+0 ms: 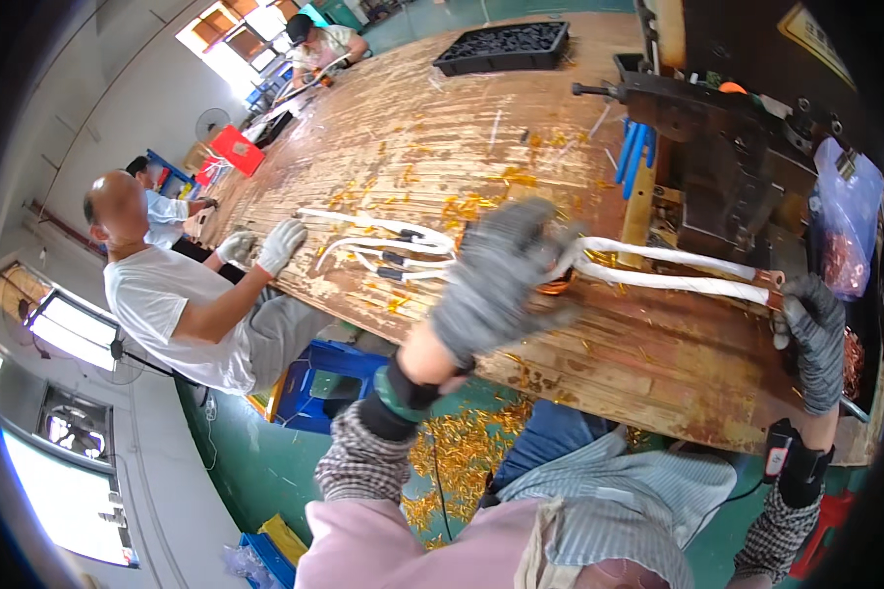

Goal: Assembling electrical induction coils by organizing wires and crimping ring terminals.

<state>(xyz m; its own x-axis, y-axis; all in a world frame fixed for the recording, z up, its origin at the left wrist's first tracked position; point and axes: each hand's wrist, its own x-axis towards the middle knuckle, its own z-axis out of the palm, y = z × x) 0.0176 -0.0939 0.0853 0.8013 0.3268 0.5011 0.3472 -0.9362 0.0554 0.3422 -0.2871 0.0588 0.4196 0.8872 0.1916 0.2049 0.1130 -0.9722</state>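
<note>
Hands [506, 280] [815, 339] at white cables [678, 282], right gripping; dark pieces [506, 41] fill black tray [501, 64].

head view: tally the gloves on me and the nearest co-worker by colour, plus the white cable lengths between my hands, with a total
Grey gloves: 2
White gloves: 2
White cable lengths: 2
Total: 6

Dressed in pink, checks and grey

Streaky grey gloves [462, 314] cover the left hand [501, 280] and right hand [817, 334]. Black cuffs [807, 469] ring both wrists; the left also wears a green band [395, 395], the right a small box [778, 454] with a red mark and black cable [737, 498]. Black-and-white checked sleeves [363, 456], pink top [383, 545], pale striped cloth [609, 525], blue trousers [555, 442].
</note>
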